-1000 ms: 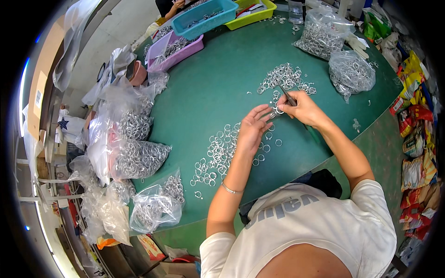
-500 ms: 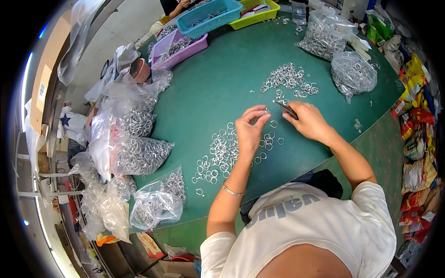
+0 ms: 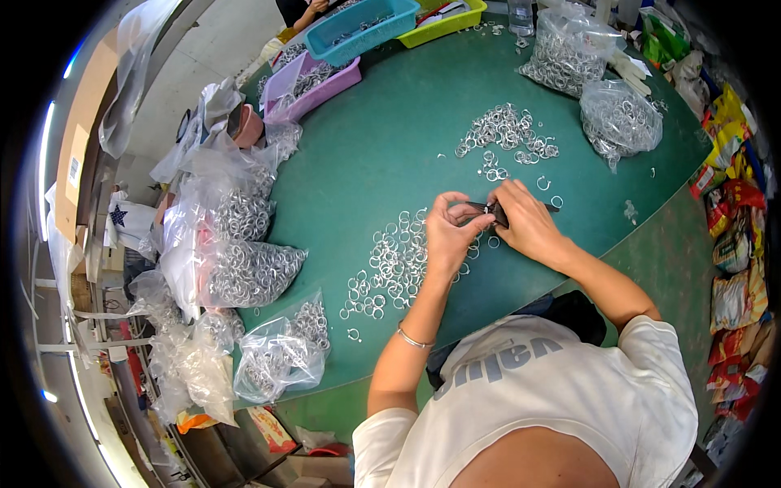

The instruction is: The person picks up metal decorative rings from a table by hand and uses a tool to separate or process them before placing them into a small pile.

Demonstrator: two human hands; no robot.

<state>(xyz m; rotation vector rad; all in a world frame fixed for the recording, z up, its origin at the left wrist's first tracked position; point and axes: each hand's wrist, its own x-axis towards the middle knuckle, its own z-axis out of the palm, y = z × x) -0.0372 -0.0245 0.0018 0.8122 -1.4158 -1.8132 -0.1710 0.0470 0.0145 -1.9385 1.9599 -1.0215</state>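
Note:
Above the green table (image 3: 390, 130), my two hands meet at the fingertips. Thumb and fingers of my left hand (image 3: 449, 237) pinch a small silvery metal piece (image 3: 488, 210), probably a ring; its exact shape is too small to tell. My right hand (image 3: 527, 224) is closed around a dark, slim hand tool (image 3: 500, 215) that looks like pliers, its dark ends showing on both sides of the fingers. Beside and partly behind my left hand lies a spread of loose metal rings (image 3: 394, 256). A second heap of rings (image 3: 504, 128) sits beyond my right hand.
Clear bags of rings stand at the left (image 3: 252, 272), near left (image 3: 281, 358) and far right (image 3: 622, 122). At the back are purple (image 3: 325, 84), blue (image 3: 362, 32) and yellow-green (image 3: 443, 24) trays. Part of another person (image 3: 305, 16) shows at the far edge.
My right hand has moved left and nearer, bringing the dark tool against the piece in my left fingers. Two rings now lie on the table just beyond my right hand.

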